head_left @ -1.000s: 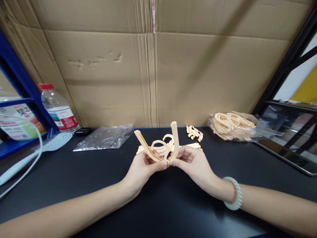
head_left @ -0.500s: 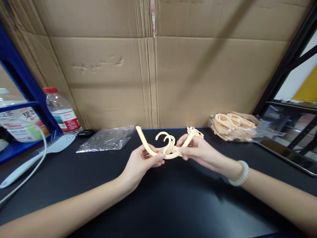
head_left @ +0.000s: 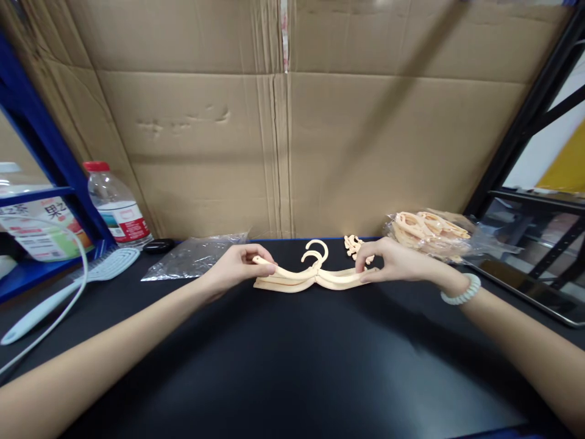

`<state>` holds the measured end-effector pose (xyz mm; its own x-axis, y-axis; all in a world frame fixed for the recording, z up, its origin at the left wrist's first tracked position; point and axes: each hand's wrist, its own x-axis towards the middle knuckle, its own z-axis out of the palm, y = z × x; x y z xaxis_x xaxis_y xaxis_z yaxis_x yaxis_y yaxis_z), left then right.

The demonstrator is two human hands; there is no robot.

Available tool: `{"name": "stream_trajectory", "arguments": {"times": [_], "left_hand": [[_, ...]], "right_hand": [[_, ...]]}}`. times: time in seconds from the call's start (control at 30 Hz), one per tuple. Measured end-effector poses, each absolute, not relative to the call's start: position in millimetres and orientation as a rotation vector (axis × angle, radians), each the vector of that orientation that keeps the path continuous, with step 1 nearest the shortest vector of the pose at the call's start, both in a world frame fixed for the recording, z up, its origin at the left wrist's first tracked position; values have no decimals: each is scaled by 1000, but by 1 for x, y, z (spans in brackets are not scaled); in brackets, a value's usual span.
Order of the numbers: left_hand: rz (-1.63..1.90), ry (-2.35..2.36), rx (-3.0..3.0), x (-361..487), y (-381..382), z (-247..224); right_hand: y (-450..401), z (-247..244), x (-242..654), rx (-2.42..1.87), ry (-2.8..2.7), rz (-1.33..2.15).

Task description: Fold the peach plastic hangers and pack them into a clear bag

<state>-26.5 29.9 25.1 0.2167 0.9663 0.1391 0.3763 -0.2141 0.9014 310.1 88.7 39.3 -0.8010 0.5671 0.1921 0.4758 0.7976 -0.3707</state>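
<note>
A cream plastic folding clothes hanger [head_left: 336,281] lies with its arms spread in the middle of the black table. Beneath it shows at least one more cream hanger [head_left: 278,286]; two hooks point to the back. My left hand [head_left: 240,266] pinches the left end of the upper hanger between thumb and fingers. At the other end, my right hand [head_left: 388,261] has thumb and fingers closed on its right tip. A pale coiled band [head_left: 462,291] circles my right wrist. Just behind that hand, small cream plastic pieces [head_left: 353,245] lie in a heap.
A clear bag of folded cream hangers [head_left: 425,231] lies at the back right, beside a tablet-like dark panel [head_left: 525,286]. An empty-looking plastic bag [head_left: 192,256], a hairbrush [head_left: 109,266], a white cable [head_left: 85,268] and a bottle [head_left: 119,207] are at left. Cardboard [head_left: 196,152] stands behind.
The upper hanger has gone from bent up in a V and held raised to spread nearly flat over the other. My hands have moved apart, from near its middle to its ends.
</note>
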Motion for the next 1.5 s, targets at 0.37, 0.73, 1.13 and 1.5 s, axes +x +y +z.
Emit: {"name": "stream_trajectory", "arguments": {"times": [0.37, 0.73, 1.13, 1.5], "left_hand": [[553, 1177, 2767, -24, 24, 19], [415, 1645, 2774, 29, -21, -16], [62, 1838, 2533, 13, 2, -16], [179, 1824, 2544, 17, 47, -17]], "right_hand": [[81, 28, 300, -796, -2830, 300], [42, 15, 276, -1067, -2806, 86], [67, -27, 230, -1196, -2704, 0], [116, -35, 232, -1128, -2646, -11]]}}
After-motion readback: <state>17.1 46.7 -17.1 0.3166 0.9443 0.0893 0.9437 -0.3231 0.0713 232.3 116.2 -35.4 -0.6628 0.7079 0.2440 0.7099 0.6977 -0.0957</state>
